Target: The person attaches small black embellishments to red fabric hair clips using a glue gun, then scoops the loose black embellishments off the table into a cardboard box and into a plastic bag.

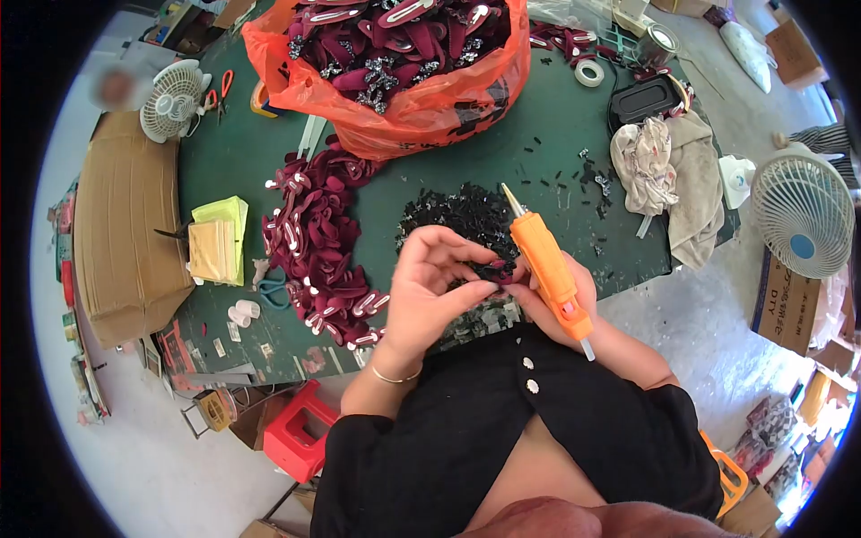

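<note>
Right here, the left hand (438, 285) pinches a small maroon piece (507, 280), right-hand fingertips meeting it; the right hand (581, 291) also grips an orange glue gun (545, 269). Black bits (448, 213) lie just beyond, maroon clips (327, 229) leftward, a stuffed red bag (395, 133) farther back.

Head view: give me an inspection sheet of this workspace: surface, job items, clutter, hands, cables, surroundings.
Surface: green table, scattered with black bits.
Job's things: glue gun, orange; black pile; maroon clips heaped on the table and in a red bag.
Clutter: orange scissors, tape roll, cloths, yellow paper.
Hands: left hand and right hand hold a small maroon piece; right also holds the glue gun.
Cables: none clear at the glue gun.
Surroundings: left fan, right fan, cardboard box, red stool.
</note>
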Demonstrator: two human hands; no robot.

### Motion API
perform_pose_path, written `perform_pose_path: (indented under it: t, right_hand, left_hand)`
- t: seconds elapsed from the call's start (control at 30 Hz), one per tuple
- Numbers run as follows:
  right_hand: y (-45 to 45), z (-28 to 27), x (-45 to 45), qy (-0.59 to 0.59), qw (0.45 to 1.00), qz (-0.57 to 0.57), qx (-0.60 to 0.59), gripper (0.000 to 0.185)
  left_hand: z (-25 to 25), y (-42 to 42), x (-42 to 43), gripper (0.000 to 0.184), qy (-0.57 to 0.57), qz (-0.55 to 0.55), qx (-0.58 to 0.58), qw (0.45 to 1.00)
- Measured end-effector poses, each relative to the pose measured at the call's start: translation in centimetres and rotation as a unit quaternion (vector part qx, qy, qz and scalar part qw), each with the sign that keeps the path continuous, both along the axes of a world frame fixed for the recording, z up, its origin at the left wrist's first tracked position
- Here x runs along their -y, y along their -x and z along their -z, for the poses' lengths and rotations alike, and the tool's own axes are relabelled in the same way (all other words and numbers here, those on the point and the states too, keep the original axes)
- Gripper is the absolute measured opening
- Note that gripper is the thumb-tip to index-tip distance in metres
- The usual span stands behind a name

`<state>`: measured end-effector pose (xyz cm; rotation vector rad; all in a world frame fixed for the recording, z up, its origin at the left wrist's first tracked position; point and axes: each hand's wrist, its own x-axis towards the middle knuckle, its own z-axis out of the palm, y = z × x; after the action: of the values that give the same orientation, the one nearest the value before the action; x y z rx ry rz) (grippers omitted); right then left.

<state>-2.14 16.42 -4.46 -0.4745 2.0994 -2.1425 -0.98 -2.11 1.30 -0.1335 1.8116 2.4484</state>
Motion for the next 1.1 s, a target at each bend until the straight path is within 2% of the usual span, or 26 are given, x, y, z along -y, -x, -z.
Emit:
perform_pose_path:
  t: [0.1,0.2,0.3,0.37,0.47,0.53,0.57,0.63,0.67,0.77,0.93,1.0,1.1]
  right_hand:
    - [0.5,-0.5,-0.3,-0.046,0.996,-0.025,-0.070,0.033]
    - [1.0,-1.6,-0.1,0.165,0.983,-0.060,0.055,0.031]
    - [1.8,-2.4,-0.2,0.154,0.982,-0.078,0.080,0.028]
    - [2.0,-2.6,-0.2,0.145,0.981,-0.088,0.090,0.026]
    - [2.1,-2.3,0.2,0.136,0.983,-0.080,0.091,0.027]
    - [2.4,-1.9,0.7,0.194,0.974,-0.036,0.116,0.027]
    - [2.4,-1.2,0.9,0.177,0.982,0.014,0.060,0.025]
    - [2.4,-1.7,-0.2,-0.025,0.995,0.053,-0.076,0.025]
    - [2.2,-2.1,0.0,-0.047,0.992,0.069,-0.098,0.025]
    - [3.4,-1.5,-0.2,-0.077,0.954,0.044,-0.285,0.029]
    - [3.6,-2.4,-0.1,-0.080,0.956,0.017,-0.281,0.023]
    - [3.8,-2.7,-0.1,-0.083,0.957,0.009,-0.279,0.023]
    - [4.1,-3.0,-0.1,-0.106,0.941,-0.009,-0.322,0.026]
  left_hand:
    - [0.6,-0.2,-0.6,0.041,0.029,0.009,-0.024,0.999]
    - [0.6,-0.5,-0.8,0.039,0.087,-0.001,-0.071,0.994]
    - [0.7,-0.5,-0.8,0.038,0.143,0.017,-0.107,0.984]
    - [1.3,-0.6,-0.5,0.035,0.251,0.029,-0.215,0.943]
    - [1.8,-0.9,-1.5,0.034,0.197,-0.027,-0.200,0.959]
    - [0.9,-0.6,-2.3,0.033,0.017,-0.089,-0.064,0.994]
    - [1.2,-0.4,-1.8,0.033,0.012,-0.095,-0.049,0.994]
    - [1.3,-0.1,-1.6,0.034,-0.004,-0.107,-0.029,0.994]
    - [1.4,-0.1,-1.5,0.036,-0.020,-0.118,-0.007,0.993]
    - [1.7,-0.2,-1.6,0.034,-0.033,-0.106,0.005,0.994]
    - [1.2,-0.3,-1.9,0.034,-0.036,-0.115,0.015,0.993]
    - [1.4,-0.4,-1.8,0.035,-0.001,-0.118,0.015,0.993]
    - [1.5,-0.5,-1.8,0.036,0.004,-0.122,0.025,0.992]
